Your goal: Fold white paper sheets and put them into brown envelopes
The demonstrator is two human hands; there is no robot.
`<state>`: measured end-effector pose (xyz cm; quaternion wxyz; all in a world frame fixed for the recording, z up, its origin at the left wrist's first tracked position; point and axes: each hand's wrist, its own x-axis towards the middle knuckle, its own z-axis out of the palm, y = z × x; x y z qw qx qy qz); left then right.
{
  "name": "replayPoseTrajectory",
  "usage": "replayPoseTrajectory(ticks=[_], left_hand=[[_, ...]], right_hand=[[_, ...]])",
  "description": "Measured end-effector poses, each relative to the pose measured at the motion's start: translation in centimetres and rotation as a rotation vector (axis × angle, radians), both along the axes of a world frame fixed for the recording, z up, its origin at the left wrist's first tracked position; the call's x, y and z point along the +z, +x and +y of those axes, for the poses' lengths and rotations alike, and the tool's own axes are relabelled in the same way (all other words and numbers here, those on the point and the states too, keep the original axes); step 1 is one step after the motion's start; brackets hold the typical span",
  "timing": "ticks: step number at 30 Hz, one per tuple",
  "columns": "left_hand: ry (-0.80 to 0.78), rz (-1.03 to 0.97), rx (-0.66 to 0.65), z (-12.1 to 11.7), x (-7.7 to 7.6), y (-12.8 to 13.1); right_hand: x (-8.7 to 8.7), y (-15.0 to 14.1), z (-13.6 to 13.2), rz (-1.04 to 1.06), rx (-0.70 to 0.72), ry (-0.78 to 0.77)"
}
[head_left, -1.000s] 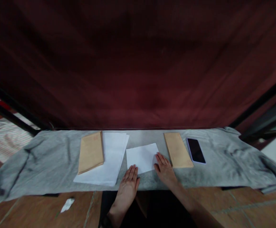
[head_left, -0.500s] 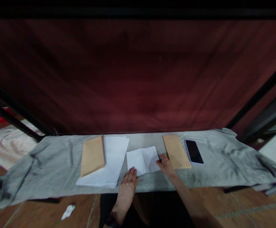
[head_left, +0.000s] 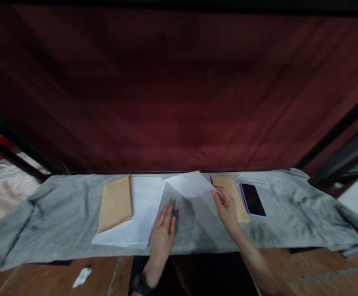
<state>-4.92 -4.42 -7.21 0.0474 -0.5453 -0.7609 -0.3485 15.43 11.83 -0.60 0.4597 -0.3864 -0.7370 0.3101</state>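
A white sheet of paper (head_left: pixel 191 183) is raised above the grey cloth, gripped at its right end by my right hand (head_left: pixel 227 207), thumb and fingers pinched on its edge. Below and left of that sheet, my left hand (head_left: pixel 162 232) hovers over or rests on the cloth with fingers stretched out, holding nothing; whether it touches I cannot tell. To its left lies a stack of white paper (head_left: pixel 143 222), partly covered by a pile of brown envelopes (head_left: pixel 116 203). One brown envelope (head_left: pixel 239 205) lies behind my right hand, which hides part of it.
A phone (head_left: pixel 253 200) with a purple edge lies to the right on the grey cloth (head_left: pixel 289 213). A dark red panel (head_left: pixel 179 102) rises behind the table, with dark frame bars at both sides. A white scrap (head_left: pixel 82 277) is on the tiled floor.
My right hand has taken hold of the white sheet and lifted it off the cloth, upward and away. My left hand has come off the sheet, its fingers still stretched.
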Motion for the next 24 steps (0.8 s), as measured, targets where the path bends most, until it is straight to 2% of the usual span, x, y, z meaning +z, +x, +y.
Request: replayPoseTrajectory(ticks=[2, 4, 6, 9, 12, 17, 21, 24], left_hand=[[0.043, -0.094, 0.046, 0.1, 0.4, -1.0], [0.084, -0.191, 0.096, -0.2, 0.4, -2.0], [0.122, -0.28, 0.149, -0.9, 0.1, -2.8], [0.136, -0.343, 0.158, -1.6, -0.2, -3.2], [0.074, -0.299, 0.047, -1.1, 0.1, -2.5], [-0.146, -0.102, -0.259, 2.3, 0.9, 0.6], [-0.296, 0.15, -0.492, 5.5, 0.0, 3.6], [-0.321, 0.263, -0.531, 7.3, -1.3, 4.7]], right_hand=[[0.9, 0.1, -0.7, -0.076, 0.087, 0.126], [0.3, 0.1, -1.7, -0.209, 0.232, 0.233], [-1.6, 0.1, -2.7, -0.331, 0.343, 0.316], [-5.0, 0.6, -4.3, -0.441, 0.415, 0.376], [-7.1, 1.5, -5.6, -0.493, 0.473, 0.385], [-7.8, 3.3, -6.8, -0.523, 0.491, 0.395], [-8.5, 3.8, -7.2, -0.559, 0.48, 0.421], [-9.5, 3.9, -7.4, -0.58, 0.448, 0.441]])
